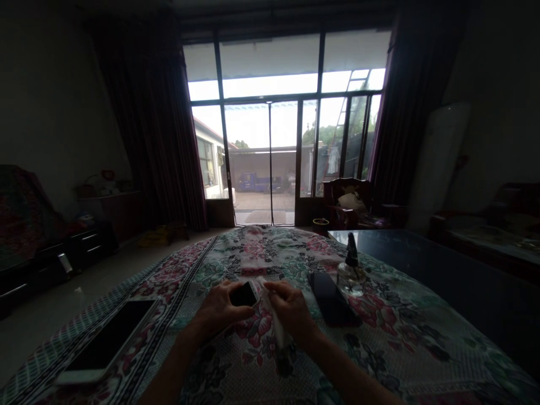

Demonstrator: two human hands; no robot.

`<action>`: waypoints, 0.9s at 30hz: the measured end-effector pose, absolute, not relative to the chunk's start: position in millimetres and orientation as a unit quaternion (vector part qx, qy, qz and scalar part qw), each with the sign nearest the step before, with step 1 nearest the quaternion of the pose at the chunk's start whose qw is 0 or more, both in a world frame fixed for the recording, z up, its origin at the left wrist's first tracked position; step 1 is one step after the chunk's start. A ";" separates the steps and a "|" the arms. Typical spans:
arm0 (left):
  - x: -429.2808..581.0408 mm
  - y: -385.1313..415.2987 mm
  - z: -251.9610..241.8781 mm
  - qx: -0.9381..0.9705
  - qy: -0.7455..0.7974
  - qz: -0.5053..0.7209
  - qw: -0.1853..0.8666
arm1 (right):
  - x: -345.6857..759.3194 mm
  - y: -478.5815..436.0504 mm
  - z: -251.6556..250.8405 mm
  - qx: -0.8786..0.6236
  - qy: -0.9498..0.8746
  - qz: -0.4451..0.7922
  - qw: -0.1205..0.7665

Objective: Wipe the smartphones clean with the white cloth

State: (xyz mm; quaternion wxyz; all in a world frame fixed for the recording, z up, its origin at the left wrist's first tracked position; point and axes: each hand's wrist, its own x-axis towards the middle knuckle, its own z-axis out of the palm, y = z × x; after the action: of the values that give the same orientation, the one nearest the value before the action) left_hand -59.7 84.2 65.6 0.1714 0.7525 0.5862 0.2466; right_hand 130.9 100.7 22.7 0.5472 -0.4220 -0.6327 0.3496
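Observation:
My left hand [217, 306] grips a small white-edged smartphone [244, 295] by its sides, with the dark screen facing up. Close beside it, my right hand [291, 309] pinches a whitish cloth or tissue [277, 326] that hangs down below the fingers. The cloth's upper end is near the phone's right edge; whether they touch I cannot tell. Right of my right hand lies a black phone [333, 301]. A clear spray bottle [351, 273] with a black nozzle stands upright just behind it. On the far left rests a white tablet [109, 337] with a dark screen.
A floral cloth [253, 247] covers the surface under everything. A dark glossy table [422, 264] adjoins on the right. Beyond are a wooden armchair [346, 197] with a cushion, dark curtains [156, 129], and a bright glass door [261, 163]. A low dark cabinet [84, 247] stands left.

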 end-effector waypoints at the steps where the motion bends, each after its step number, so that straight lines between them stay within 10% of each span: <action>1: -58.7 83.3 66.1 0.755 0.584 0.245 0.169 | 130.4 100.9 21.8 -0.423 -0.637 0.347 0.543; 27: -82.4 95.9 41.6 0.639 0.745 0.167 0.092 | 136.7 107.3 22.6 -0.469 -0.650 0.294 0.521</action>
State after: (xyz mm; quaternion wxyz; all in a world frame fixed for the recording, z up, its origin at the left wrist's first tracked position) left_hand -82.4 95.9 41.6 0.0922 0.6392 0.7452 0.1665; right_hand 136.7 107.3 22.6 0.5208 -0.4691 -0.6497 0.2943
